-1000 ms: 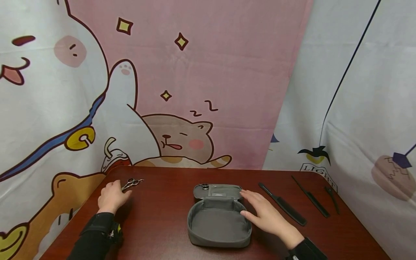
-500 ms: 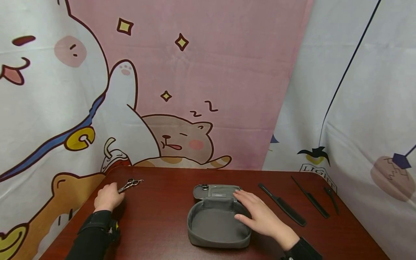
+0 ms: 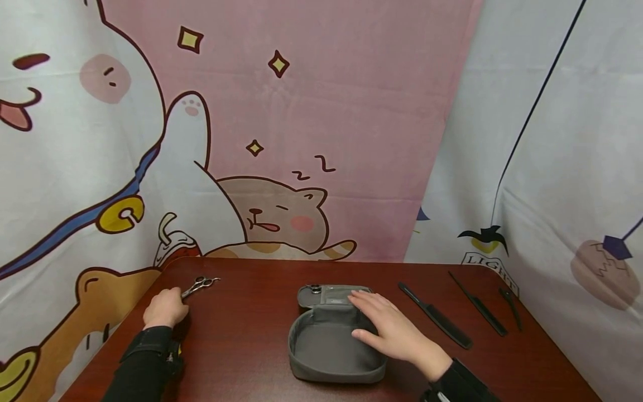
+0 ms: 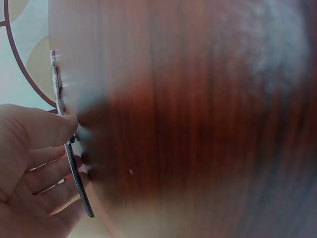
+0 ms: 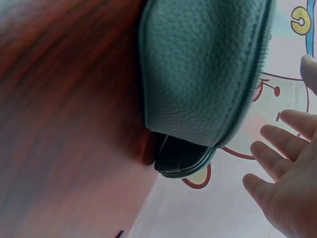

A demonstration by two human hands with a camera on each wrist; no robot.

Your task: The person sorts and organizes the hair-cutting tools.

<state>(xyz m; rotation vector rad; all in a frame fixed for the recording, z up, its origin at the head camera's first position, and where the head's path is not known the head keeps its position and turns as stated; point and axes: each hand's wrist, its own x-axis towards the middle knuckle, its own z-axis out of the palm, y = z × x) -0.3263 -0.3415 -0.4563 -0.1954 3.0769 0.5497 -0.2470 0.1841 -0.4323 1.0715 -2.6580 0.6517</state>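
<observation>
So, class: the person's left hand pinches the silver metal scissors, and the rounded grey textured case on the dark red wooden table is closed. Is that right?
The rounded grey textured case is open, not closed: the head view shows its lid folded back. The left hand does pinch the silver metal scissors.

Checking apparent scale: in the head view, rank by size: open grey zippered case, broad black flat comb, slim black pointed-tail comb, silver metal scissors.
1. Open grey case
2. Broad black comb
3. Slim black comb
Silver scissors: unranked; left hand hides part.
</observation>
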